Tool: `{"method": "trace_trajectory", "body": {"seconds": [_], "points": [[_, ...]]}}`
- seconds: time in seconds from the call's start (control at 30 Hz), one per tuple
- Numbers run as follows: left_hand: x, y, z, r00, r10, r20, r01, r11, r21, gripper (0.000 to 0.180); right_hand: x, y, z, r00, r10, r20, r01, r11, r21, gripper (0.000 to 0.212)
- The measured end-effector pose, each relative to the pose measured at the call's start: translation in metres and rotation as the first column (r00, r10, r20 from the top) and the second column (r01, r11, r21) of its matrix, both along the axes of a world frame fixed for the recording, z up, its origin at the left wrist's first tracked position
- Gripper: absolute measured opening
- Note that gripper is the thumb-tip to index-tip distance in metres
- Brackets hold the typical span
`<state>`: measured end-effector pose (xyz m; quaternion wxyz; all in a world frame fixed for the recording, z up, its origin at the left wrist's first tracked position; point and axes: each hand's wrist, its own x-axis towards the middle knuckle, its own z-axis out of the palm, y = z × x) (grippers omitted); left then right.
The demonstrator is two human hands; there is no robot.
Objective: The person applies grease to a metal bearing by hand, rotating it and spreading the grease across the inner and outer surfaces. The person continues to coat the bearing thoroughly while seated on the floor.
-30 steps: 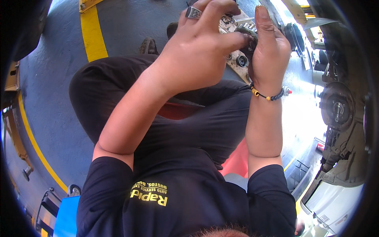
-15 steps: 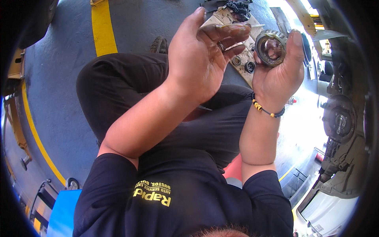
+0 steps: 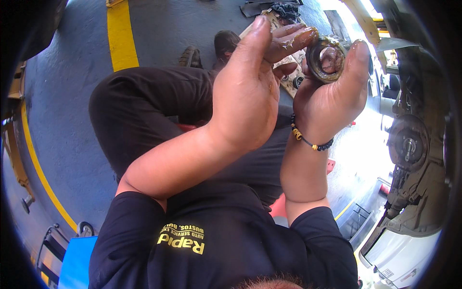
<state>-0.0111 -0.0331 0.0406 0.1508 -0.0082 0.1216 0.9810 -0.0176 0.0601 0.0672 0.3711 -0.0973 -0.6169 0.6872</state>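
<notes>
My right hand [image 3: 333,102] grips a round metal wheel bearing [image 3: 313,66] on its side, with the thumb along the right edge. Through the bearing's hole the fingers behind it show. My left hand [image 3: 250,94] is raised beside it, thumb up and fingers stretched out, with brownish grease smeared over the fingertips. Those fingertips reach the bearing's left edge and appear to touch it. A beaded bracelet [image 3: 308,138] circles my right wrist.
Beyond my hands a stained cardboard sheet [image 3: 288,88] lies on the blue floor [image 3: 159,29], bearing small round parts and a dark rag [image 3: 287,11]. A wheel hub [image 3: 408,143] stands at the right. A yellow line [image 3: 120,36] runs along the floor, and a blue box [image 3: 77,257] sits lower left.
My left hand has moved right, bringing its fingertips to the bearing's edge. My right hand has shifted slightly left, still holding the bearing. A shoe now shows beyond my left hand.
</notes>
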Motion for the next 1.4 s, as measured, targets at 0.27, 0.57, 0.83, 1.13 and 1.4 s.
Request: {"method": "trace_trajectory", "body": {"seconds": [0.27,0.57,0.83,1.13,1.4], "points": [[-0.001,-0.001,-0.004,0.995,0.037,-0.092,-0.048,0.991,-0.127,0.062,0.014,-0.002,0.003,0.983,0.174,0.062,-0.171,0.984,-0.053,0.027],[0.005,0.006,-0.004,0.973,0.118,-0.197,-0.154,0.972,-0.176,0.070,0.009,0.006,0.001,0.997,-0.003,0.083,-0.012,0.984,0.178,0.028],[0.007,-0.002,0.007,0.974,0.156,-0.166,-0.181,0.973,-0.145,0.064,0.008,0.004,0.014,0.984,0.172,0.036,-0.170,0.984,-0.058,0.024],[0.016,0.005,0.001,0.926,0.090,-0.366,-0.195,0.945,-0.262,0.068,0.012,-0.011,0.018,1.000,0.001,-0.027,-0.004,0.996,-0.085,0.021],[0.016,0.009,-0.006,0.897,0.142,-0.419,-0.250,0.944,-0.215,0.074,0.018,-0.001,0.016,0.995,0.009,-0.095,-0.022,0.990,-0.138,0.023]]}}
